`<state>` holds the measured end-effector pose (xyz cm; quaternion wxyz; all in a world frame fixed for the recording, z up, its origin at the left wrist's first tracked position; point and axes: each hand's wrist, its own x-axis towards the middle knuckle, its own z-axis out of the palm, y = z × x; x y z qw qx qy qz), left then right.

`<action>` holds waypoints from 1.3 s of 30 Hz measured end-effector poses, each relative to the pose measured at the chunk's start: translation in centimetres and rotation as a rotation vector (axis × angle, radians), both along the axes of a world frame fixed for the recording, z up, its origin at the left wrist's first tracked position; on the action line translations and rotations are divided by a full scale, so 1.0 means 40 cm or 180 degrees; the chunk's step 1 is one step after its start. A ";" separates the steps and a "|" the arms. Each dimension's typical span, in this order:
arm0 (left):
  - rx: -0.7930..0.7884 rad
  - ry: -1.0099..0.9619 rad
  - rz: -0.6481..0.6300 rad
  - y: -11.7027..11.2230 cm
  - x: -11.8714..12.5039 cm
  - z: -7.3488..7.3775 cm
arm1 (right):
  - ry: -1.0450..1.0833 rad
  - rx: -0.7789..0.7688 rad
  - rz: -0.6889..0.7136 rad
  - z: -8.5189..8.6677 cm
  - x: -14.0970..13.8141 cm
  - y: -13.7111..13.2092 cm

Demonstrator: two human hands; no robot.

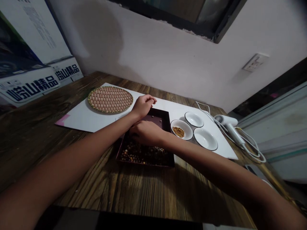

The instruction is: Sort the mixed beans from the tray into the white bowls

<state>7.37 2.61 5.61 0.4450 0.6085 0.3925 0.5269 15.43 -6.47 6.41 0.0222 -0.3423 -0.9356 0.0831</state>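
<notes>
The box [157, 118] sits at the middle of the desk [134, 188], its front wall past the near edge of the white board [78, 116] and over the wood. Loose beads [134, 156] gather along the front of the box; a few lie toward its far wall. The right hand [141, 132] is lowered into the box, over the beads, with fingers bent down; the fingertips are hidden, so its opening and any held bead cannot be told. The left hand [146, 101] is at the far left corner of the box, fingers partly curled; whether it holds anything cannot be told. The left forearm passes over the left wall, the right forearm over the right wall. A strip of wood separates the front wall from the near edge of the desk. Left of the box, the mat [110, 99] lies on the board, with a white gap between them. Right of the box stand 3 bowls [205, 139] set close together; the 1 nearest the box contains beads. The dryer [227, 120] and its looped cord [255, 150] lie beyond the bowls, at the right.
</notes>
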 end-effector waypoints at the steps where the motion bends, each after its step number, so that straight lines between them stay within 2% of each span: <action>1: 0.0007 0.0014 -0.0003 0.000 -0.001 0.000 | 0.0003 -0.0020 -0.0010 0.001 0.000 -0.001; 8: 0.0065 0.0028 -0.0012 0.001 -0.001 -0.001 | 0.0343 -0.0106 0.0038 -0.008 0.002 -0.010; 16: 0.0254 -0.0001 -0.0033 0.017 0.002 -0.022 | 0.0015 0.0148 0.0503 0.008 0.043 -0.015; 21: 0.0357 -0.0031 -0.0061 0.023 0.003 -0.032 | 0.0342 0.0101 0.0278 0.019 0.065 -0.011; 25: 0.0264 -0.0028 -0.0051 0.014 0.001 -0.021 | 0.0442 0.0071 0.0221 0.015 0.056 -0.005; 30: 0.0104 -0.0032 -0.0013 0.005 -0.001 -0.006 | 0.0303 0.0086 0.0139 0.009 0.035 -0.003; 39: 0.0202 -0.0011 -0.0012 0.011 -0.001 -0.015 | -0.0180 0.0233 0.0003 0.016 0.008 -0.012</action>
